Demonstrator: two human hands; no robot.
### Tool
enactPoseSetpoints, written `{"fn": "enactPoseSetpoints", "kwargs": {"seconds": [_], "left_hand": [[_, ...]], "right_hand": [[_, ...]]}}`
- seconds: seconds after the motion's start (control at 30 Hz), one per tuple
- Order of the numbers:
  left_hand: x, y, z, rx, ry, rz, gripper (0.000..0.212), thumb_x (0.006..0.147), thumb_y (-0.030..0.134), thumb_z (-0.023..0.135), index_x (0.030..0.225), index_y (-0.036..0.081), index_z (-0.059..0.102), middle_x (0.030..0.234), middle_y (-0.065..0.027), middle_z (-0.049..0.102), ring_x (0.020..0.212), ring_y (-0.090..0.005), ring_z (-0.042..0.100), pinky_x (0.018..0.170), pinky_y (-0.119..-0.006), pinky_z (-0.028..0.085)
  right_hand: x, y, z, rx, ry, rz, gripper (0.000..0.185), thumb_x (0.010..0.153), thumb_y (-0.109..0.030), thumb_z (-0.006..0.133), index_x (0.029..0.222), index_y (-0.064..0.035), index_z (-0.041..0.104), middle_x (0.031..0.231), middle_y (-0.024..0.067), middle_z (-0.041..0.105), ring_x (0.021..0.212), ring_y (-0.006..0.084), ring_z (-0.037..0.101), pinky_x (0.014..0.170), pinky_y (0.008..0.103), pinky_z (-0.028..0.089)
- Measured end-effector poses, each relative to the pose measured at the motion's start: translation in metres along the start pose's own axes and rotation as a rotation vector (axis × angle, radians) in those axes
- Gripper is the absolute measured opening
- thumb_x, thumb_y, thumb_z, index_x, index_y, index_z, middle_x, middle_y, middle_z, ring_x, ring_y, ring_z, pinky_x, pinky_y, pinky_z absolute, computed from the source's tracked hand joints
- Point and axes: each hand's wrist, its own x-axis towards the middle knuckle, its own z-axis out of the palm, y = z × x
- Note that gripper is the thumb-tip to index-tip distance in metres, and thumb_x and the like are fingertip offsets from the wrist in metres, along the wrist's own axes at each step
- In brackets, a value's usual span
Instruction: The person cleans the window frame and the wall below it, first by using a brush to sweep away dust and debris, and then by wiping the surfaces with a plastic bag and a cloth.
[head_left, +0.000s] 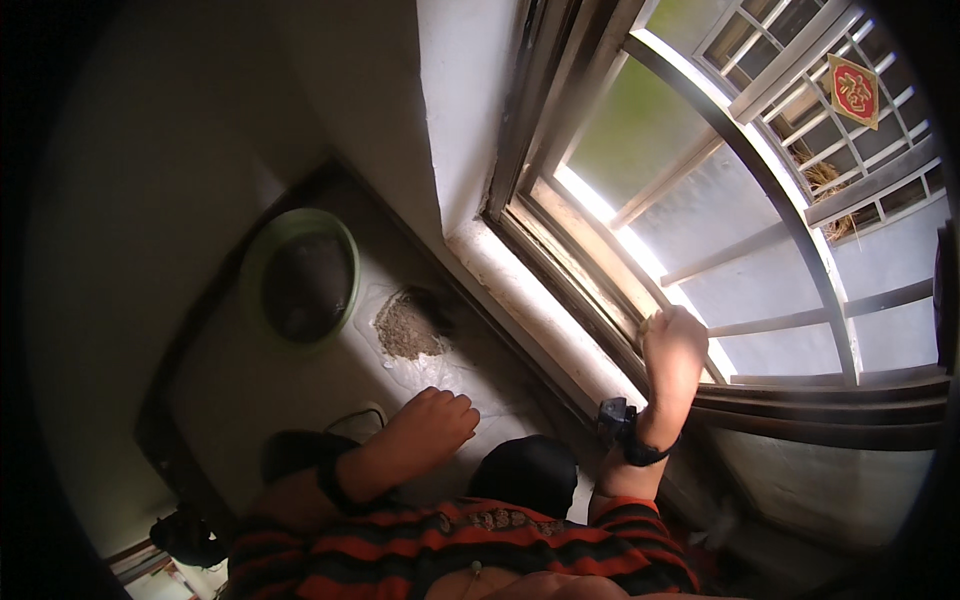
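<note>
My right hand (673, 337), with a black strap and small device at the wrist, reaches to the lower frame of a window (600, 259). Its fingers curl down at the frame's inner edge; a pale spot shows by the fingertips, but I cannot tell whether something is held. Before my body, my left hand (431, 424) hovers with its fingers curled in and nothing visible in them; the palm is hidden. Below on the floor, a heap of grey-brown grit (407, 326) lies on a clear plastic sheet (427, 373). Beside it stands a pale green basin (354, 251) with dark contents.
A white window sill (525, 292) with worn edges runs along the wall. Outside the panes is a metal grille (829, 262) with a red-and-gold diamond ornament (854, 91) and some straw (825, 184). Dark skirting (225, 292) borders the pale floor.
</note>
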Motion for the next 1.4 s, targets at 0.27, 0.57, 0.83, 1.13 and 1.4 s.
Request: {"fn": "enactPoseSetpoints", "kwargs": {"seconds": [0.27, 0.57, 0.83, 1.13, 1.4], "left_hand": [[0.022, -0.002, 0.004, 0.047, 0.010, 0.085, 0.015, 0.079, 0.020, 0.060, 0.081, 0.009, 0.052, 0.079, -0.0068, 0.051, 0.076, -0.0239, 0.053, 0.070, -0.035, 0.042], [0.016, -0.005, 0.008, 0.008, -0.018, 0.081, 0.014, 0.079, 0.020, 0.060, 0.081, 0.008, 0.052, 0.078, -0.0079, 0.050, 0.078, -0.0258, 0.054, 0.071, -0.038, 0.043], [0.021, -0.010, 0.015, -0.001, 0.062, 0.105, 0.014, 0.080, 0.020, 0.059, 0.076, 0.008, 0.054, 0.075, -0.0086, 0.052, 0.075, -0.0264, 0.055, 0.068, -0.038, 0.044], [0.040, -0.009, 0.020, 0.085, 0.019, 0.131, 0.015, 0.077, 0.021, 0.062, 0.072, 0.009, 0.055, 0.075, -0.0066, 0.053, 0.075, -0.0245, 0.056, 0.066, -0.037, 0.045], [0.048, -0.019, 0.037, 0.092, 0.080, 0.150, 0.014, 0.075, 0.022, 0.064, 0.072, 0.011, 0.055, 0.074, -0.0054, 0.053, 0.075, -0.0231, 0.056, 0.067, -0.035, 0.044]], "right_hand": [[0.068, -0.075, 0.040, 0.694, 0.242, -0.353, 0.020, 0.086, -0.019, 0.054, 0.081, -0.0020, 0.062, 0.070, 0.0184, 0.062, 0.064, 0.0326, 0.061, 0.059, 0.0369, 0.046], [0.096, -0.111, 0.058, 0.777, 0.026, -0.294, 0.013, 0.081, -0.013, 0.057, 0.084, -0.0006, 0.059, 0.075, 0.0202, 0.060, 0.073, 0.0355, 0.060, 0.066, 0.0378, 0.046], [0.105, -0.106, 0.078, 0.604, 0.357, -0.381, 0.009, 0.081, -0.009, 0.052, 0.083, -0.0032, 0.059, 0.074, 0.0169, 0.063, 0.069, 0.0324, 0.062, 0.063, 0.0390, 0.048], [0.119, -0.100, 0.079, 0.553, 0.273, -0.309, 0.013, 0.080, -0.014, 0.056, 0.083, -0.0023, 0.059, 0.073, 0.0163, 0.063, 0.069, 0.0333, 0.061, 0.064, 0.0387, 0.048], [0.097, -0.111, 0.053, 0.583, 0.121, -0.299, 0.015, 0.083, -0.014, 0.053, 0.079, 0.0002, 0.058, 0.072, 0.0164, 0.064, 0.069, 0.0297, 0.064, 0.064, 0.0366, 0.048]]}}
